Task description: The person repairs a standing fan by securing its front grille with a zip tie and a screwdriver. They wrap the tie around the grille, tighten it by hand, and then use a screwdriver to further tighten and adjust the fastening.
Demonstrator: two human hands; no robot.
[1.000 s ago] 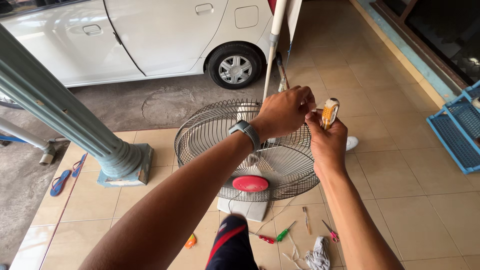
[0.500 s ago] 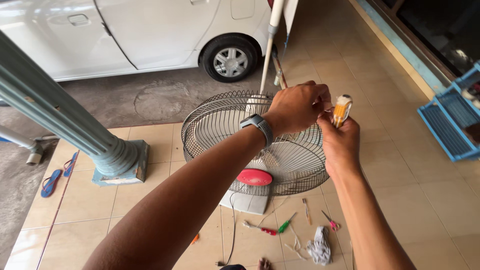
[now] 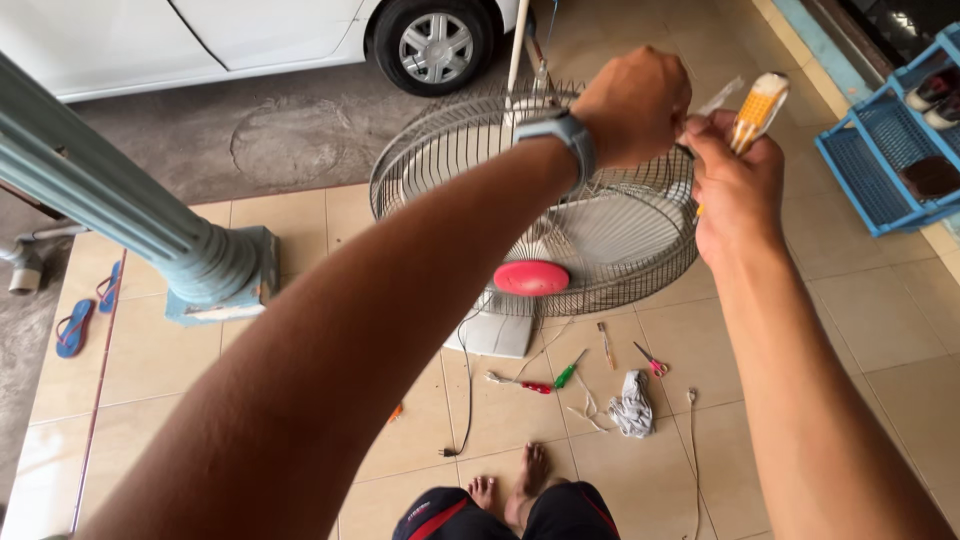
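Above fan cage [image 3: 600, 250] rim: right hand [image 3: 735, 185] fingers grip yellow-handled screwdriver [image 3: 757, 108]; left hand [image 3: 632, 105] fisted, contents unclear.

Two hands are raised in view, the left hand [image 3: 634, 105] and the right hand [image 3: 738, 180]. There is one fan [image 3: 540, 210], one wristwatch [image 3: 568, 135], one yellow-handled screwdriver [image 3: 757, 108], one pillar [image 3: 130, 215], one car wheel [image 3: 436, 45], one blue rack [image 3: 885, 150], one rag [image 3: 633, 405], one pair of blue sandals [image 3: 88, 310], and two bare feet [image 3: 510, 490] on the floor.
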